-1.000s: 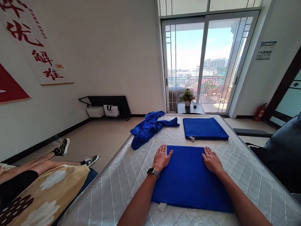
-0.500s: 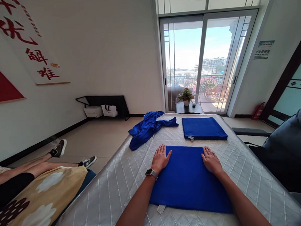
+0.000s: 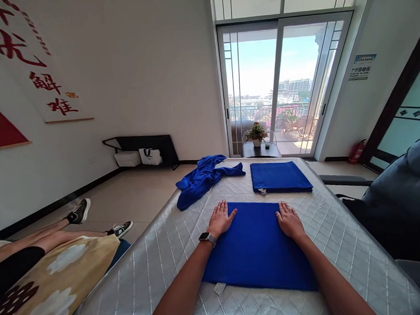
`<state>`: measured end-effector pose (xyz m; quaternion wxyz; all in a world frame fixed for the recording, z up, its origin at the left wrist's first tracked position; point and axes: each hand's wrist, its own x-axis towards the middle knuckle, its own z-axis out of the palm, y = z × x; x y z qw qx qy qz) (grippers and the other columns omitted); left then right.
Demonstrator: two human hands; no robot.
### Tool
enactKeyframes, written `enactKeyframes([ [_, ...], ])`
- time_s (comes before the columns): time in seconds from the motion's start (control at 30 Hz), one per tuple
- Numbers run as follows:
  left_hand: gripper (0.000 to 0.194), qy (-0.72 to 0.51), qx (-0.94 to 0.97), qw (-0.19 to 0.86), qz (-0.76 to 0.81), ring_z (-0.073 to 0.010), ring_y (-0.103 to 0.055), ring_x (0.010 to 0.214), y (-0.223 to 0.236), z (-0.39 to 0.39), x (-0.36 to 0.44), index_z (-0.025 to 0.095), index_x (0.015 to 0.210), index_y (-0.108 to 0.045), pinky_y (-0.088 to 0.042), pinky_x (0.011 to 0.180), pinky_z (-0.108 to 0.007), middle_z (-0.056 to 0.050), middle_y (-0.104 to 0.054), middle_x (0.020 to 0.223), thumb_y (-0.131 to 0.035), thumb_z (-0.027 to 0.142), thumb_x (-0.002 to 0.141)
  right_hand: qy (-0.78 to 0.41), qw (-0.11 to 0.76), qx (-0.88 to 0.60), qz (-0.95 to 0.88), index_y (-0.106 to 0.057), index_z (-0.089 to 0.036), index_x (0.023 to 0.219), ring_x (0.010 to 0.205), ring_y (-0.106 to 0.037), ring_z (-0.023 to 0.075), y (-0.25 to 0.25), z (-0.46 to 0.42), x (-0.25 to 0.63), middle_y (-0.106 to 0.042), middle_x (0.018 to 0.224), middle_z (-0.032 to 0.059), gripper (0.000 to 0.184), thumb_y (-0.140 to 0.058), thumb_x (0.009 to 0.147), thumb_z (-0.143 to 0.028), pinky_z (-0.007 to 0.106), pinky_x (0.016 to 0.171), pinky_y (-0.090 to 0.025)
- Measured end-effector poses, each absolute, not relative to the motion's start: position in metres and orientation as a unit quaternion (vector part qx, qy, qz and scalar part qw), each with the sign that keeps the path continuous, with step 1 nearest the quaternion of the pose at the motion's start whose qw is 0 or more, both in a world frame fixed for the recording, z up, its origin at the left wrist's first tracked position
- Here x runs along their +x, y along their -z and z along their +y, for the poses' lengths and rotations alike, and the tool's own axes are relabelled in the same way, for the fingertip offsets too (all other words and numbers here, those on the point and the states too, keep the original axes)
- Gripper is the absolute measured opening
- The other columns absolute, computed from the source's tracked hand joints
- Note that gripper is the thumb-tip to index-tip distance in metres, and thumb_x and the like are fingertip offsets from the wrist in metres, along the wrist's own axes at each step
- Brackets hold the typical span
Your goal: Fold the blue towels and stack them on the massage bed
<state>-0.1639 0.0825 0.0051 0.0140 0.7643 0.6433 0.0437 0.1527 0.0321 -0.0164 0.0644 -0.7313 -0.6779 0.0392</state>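
Note:
A folded blue cloth (image 3: 256, 252) lies flat in front of me, its white label (image 3: 219, 288) sticking out at the near edge. My left hand (image 3: 220, 220) rests flat on its far left corner, fingers stretched out and thumb apart. On the far right corner lies my right hand (image 3: 290, 220), palm down with its fingers extended. Beyond it is a second folded blue cloth (image 3: 280, 175) with a small tag at its near side. Further left, a crumpled blue cloth (image 3: 205, 178) sits loose. All three are on a silver quilted mattress (image 3: 158, 265).
At the left, a person's legs (image 3: 57, 238) stretch out beside a patterned tan blanket (image 3: 76, 268). A dark padded chair (image 3: 400, 201) stands at the right. Past the mattress, a small table (image 3: 261, 150) holds a potted plant (image 3: 256, 134) before the sliding glass door (image 3: 279, 81).
The view has shifted slightly, so the scene sits a little further left. Both hands stay on the far corners of the nearest folded cloth, which looks unchanged.

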Motion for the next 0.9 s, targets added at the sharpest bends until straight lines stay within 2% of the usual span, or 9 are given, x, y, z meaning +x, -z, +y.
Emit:
enactKeyframes([
  [0.17,0.087,-0.048,0.750,-0.016,0.659,-0.0338,-0.026,0.152,-0.023,0.086,-0.133,0.002,0.154,-0.037,-0.020,0.124,-0.048,-0.021,-0.034,0.161,-0.018,0.067,0.100,-0.036,0.073,-0.733,-0.675,-0.022,-0.008,0.160,0.155,-0.014,0.0188,0.017,0.034,0.152,-0.019,0.168,0.0064,0.066,-0.018,0.102,-0.041,0.040,0.125,-0.011],
  [0.27,0.083,-0.103,0.811,-0.033,0.575,-0.0295,-0.030,0.151,-0.023,0.073,-0.077,0.006,0.152,-0.043,-0.024,0.124,-0.043,-0.018,-0.041,0.159,-0.014,0.065,0.102,-0.036,0.077,-0.732,-0.676,-0.023,-0.008,0.160,0.155,-0.014,0.0193,0.019,0.034,0.152,-0.019,0.167,0.0072,0.066,-0.018,0.102,-0.040,0.041,0.125,-0.010],
  [0.33,0.078,-0.121,0.860,-0.009,0.496,-0.0259,-0.035,0.149,-0.017,0.059,-0.032,0.009,0.151,-0.044,-0.027,0.123,-0.041,-0.016,-0.044,0.157,-0.013,0.062,0.103,-0.035,0.078,-0.727,-0.681,-0.022,-0.008,0.160,0.155,-0.012,0.0193,0.020,0.033,0.154,-0.018,0.168,0.0079,0.065,-0.018,0.102,-0.039,0.040,0.125,-0.009],
  [0.5,0.072,-0.154,0.878,0.052,0.451,-0.0234,-0.032,0.150,0.005,0.034,0.032,0.011,0.153,-0.041,-0.026,0.124,-0.043,-0.013,-0.041,0.160,-0.011,0.056,0.105,-0.038,0.073,-0.719,-0.691,-0.025,-0.011,0.160,0.155,-0.011,0.0177,0.022,0.031,0.157,-0.015,0.168,0.0057,0.063,-0.022,0.101,-0.031,0.037,0.125,-0.008],
  [0.63,0.073,-0.146,0.862,0.049,0.482,-0.0243,-0.027,0.152,0.009,0.037,0.007,0.014,0.155,-0.040,-0.023,0.125,-0.044,-0.013,-0.036,0.162,-0.014,0.059,0.104,-0.039,0.077,-0.723,-0.685,-0.023,-0.008,0.160,0.155,-0.012,0.0194,0.020,0.033,0.156,-0.019,0.168,0.0077,0.066,-0.019,0.102,-0.039,0.039,0.125,-0.010],
  [0.77,0.073,-0.116,0.834,0.022,0.539,-0.0261,-0.026,0.152,0.007,0.053,-0.064,0.018,0.156,-0.038,-0.025,0.124,-0.048,-0.012,-0.035,0.163,-0.017,0.063,0.103,-0.042,0.084,-0.729,-0.678,-0.021,-0.009,0.160,0.155,-0.012,0.0192,0.019,0.034,0.154,-0.018,0.168,0.0071,0.067,-0.016,0.102,-0.041,0.040,0.125,-0.009],
  [0.9,0.078,-0.090,0.790,0.000,0.606,-0.0283,-0.027,0.152,0.005,0.068,-0.143,0.012,0.156,-0.036,-0.024,0.124,-0.047,-0.015,-0.032,0.163,-0.015,0.064,0.102,-0.046,0.080,-0.729,-0.678,-0.022,-0.009,0.160,0.155,-0.012,0.0187,0.021,0.035,0.154,-0.018,0.168,0.0073,0.066,-0.016,0.102,-0.041,0.039,0.125,-0.008],
])
